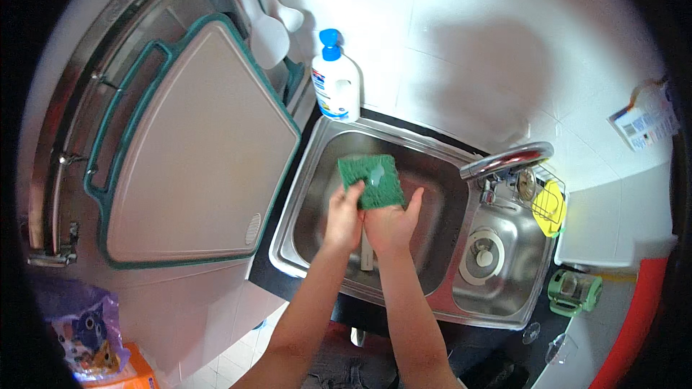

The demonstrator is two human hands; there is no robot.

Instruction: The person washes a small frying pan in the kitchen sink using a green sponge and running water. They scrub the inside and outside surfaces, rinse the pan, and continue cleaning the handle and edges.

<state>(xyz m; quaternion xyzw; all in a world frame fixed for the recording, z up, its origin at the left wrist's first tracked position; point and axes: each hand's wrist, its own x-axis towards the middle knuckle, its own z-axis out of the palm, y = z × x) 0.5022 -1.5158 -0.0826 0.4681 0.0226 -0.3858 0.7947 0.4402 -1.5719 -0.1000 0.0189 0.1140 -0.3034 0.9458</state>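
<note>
Over the large basin of a stainless steel sink (432, 259), I hold a green scouring pad (373, 194) in both hands. A blob of pale liquid soap (377, 174) lies on its upper face. My left hand (344, 217) grips the pad's near left corner, thumb on top. Palm up, my right hand (390, 227) supports the near edge from below, its thumb out to the side; its fingers are hidden under the pad. Below my wrists a flat pale handle (367, 254) shows in the basin; its other end is hidden.
A white pump bottle (336, 89) stands behind the sink. At left, a large cutting board (200, 151) hangs from a metal rail. The chrome faucet (505, 161) reaches over the divider. Right of it are a yellow sponge (550, 208) in a wire rack and a small basin with a strainer (481, 257).
</note>
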